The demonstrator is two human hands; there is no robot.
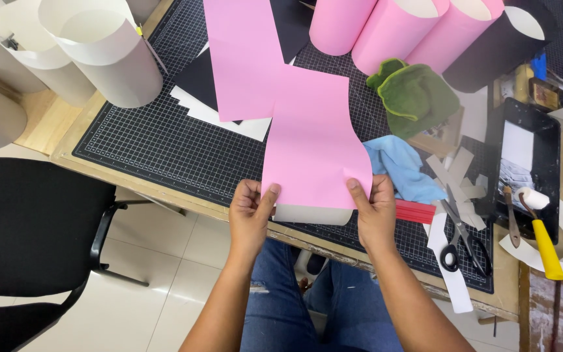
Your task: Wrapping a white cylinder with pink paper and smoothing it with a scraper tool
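A pink paper sheet (311, 140) lies on the black cutting mat (151, 140), its near end curled under so the white underside shows. My left hand (250, 212) pinches the sheet's near left corner, thumb on top. My right hand (374, 208) grips the near right corner, thumb pressed on the pink face. A second, longer pink sheet (239, 52) lies behind it, overlapping black and white paper.
Pink paper rolls (392, 26) and a black roll stand at the back; white rolls (102, 52) at the back left. A blue cloth (402, 166), green felt (418, 98), scissors (464, 238), a black tray (529, 163) with a roller lie right. A black chair (27, 228) is left.
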